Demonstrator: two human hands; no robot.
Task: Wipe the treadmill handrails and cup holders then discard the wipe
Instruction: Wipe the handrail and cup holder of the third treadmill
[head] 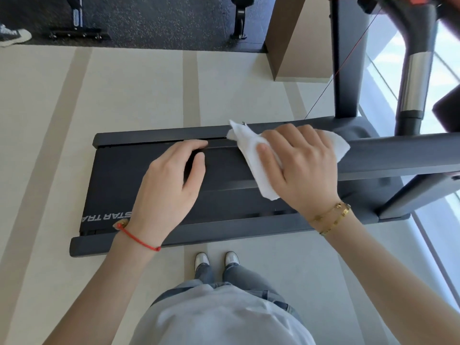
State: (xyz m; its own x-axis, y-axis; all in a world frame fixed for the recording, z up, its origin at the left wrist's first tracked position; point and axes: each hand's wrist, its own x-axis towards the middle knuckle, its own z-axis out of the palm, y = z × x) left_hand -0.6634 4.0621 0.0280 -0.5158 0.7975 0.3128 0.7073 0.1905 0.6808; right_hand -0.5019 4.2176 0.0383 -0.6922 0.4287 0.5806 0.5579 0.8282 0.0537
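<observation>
While left hand (171,185) hovers relaxed, right hand (302,165) grips wipe (251,150).

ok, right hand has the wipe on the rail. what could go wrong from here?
1. The wipe is bunched under the right hand, with loose ends hanging off the handrail, so it may slide or skip parts.
2. The left hand hovers free, steadying nothing.
3. No cup holders are in view; they could be missed.

My one camera sits on my head and looks steeply down past my chest. It is close above my left hand (171,185) and right hand (302,165), and farther from the treadmill deck (224,175) and pale floor (139,95) beyond my shoes (216,260).
</observation>
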